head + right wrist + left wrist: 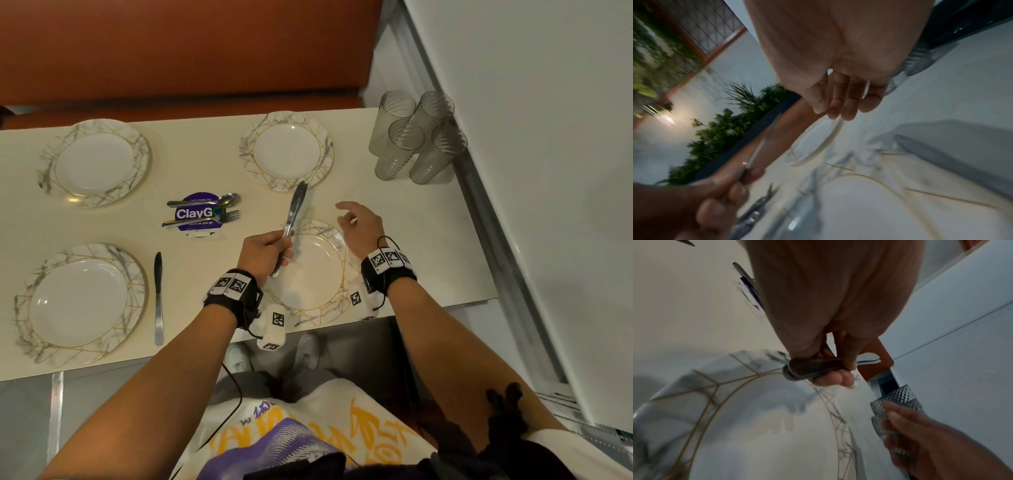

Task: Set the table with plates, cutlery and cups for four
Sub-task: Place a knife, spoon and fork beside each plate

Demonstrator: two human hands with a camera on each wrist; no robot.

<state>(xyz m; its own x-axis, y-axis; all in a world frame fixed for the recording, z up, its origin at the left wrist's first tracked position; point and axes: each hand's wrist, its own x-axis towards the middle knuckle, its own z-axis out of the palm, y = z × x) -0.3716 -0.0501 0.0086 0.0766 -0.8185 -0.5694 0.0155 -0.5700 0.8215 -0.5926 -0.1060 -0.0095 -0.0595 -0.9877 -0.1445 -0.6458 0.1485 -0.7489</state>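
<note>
A bundle of knives (295, 210) is gripped by its handles in the left hand (263, 251), whose fingers (846, 379) are curled round them; the blades are pointed away from the person, raised over the far rim of the near right plate (310, 274). How many knives are in the bundle cannot be told. The right hand (361, 226) is held above the counter (411, 240) just beyond that plate, its fingers loosely spread and nothing held in them. Four marbled, gold-lined plates are laid on the counter: the near right one, a near left plate (80, 301), a far left plate (94, 162) and a far right plate (287, 150). A single knife (158, 298) is laid just right of the near left plate. Spoons and forks (205, 210) are rested across a purple round sticker (198, 214) between the plates. Four clear ribbed cups (416, 135) are grouped at the counter's far right corner, beside the wall (548, 137).
</note>
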